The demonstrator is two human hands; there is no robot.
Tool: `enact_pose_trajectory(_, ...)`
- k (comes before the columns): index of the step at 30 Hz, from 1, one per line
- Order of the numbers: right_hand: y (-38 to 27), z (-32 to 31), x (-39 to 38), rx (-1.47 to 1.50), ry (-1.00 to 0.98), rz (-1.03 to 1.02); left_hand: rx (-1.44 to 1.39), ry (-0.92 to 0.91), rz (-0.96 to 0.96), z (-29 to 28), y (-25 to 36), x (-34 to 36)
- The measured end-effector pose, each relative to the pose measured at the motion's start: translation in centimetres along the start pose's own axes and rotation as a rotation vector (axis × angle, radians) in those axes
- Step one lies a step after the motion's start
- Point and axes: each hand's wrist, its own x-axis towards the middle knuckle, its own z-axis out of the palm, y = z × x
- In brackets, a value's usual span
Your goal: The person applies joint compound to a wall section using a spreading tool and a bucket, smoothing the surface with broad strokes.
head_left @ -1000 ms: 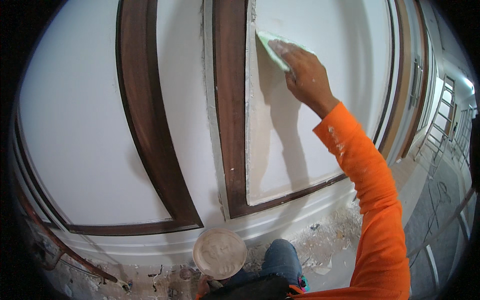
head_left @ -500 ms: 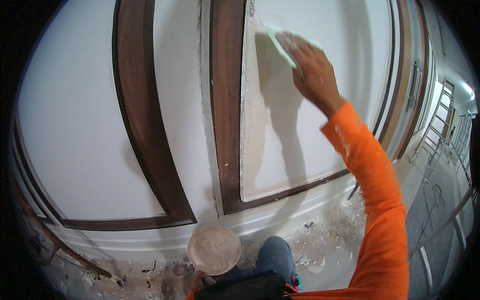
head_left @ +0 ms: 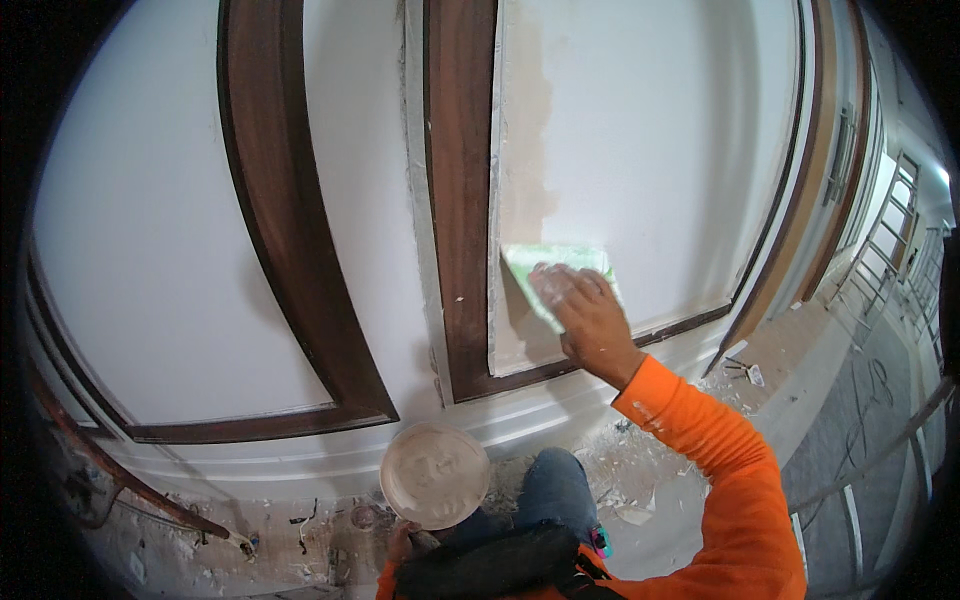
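Observation:
My right hand [head_left: 598, 325] is closed on a pale green putty spreader [head_left: 572, 257], its blade laid against a white wall panel [head_left: 650, 140]. A beige strip of putty [head_left: 524, 130] runs down the panel's left edge, beside the dark brown wooden trim [head_left: 461, 190]; part of the strip is behind the blade and my hand. Low in front of me, my left hand [head_left: 399, 543] grips a round tub [head_left: 385, 462] at its near left side. Smooth beige putty [head_left: 432, 478] lies in the tub. The left fingers are partly hidden under it.
A second brown trim [head_left: 268, 170] frames the panel on the left. White scraps [head_left: 635, 508] litter the floor. Lower left, a brown pole [head_left: 150, 503] slants down. A ladder [head_left: 885, 240] stands far right, past a door handle [head_left: 840, 150]. My bent knee [head_left: 555, 490] is near the wall.
My right hand has moved down the panel with the spreader, from near the top to low on the left edge. The beige strip above is now uncovered. The tub is held in nearly the same place.

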Motion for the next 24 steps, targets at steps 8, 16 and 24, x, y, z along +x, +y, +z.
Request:
enact_pose_trajectory(8, 4.5, -4.0, 10.9, -0.178, 0.351, -0.064, 0.195, -0.044, 0.139, 1.6, 9.1, -1.9)
enact_pose_trajectory(16, -0.7, 8.3, -5.8, -0.06, -0.101, 0.014, 0.059, -0.081, -0.019, 0.2, 2.1, -0.1)
enact_pose_trajectory(24, -1.9, 4.0, -6.0, -0.024, -0.075, 0.105, 0.382, -0.037, 0.188, -3.4, -4.8, -0.7)
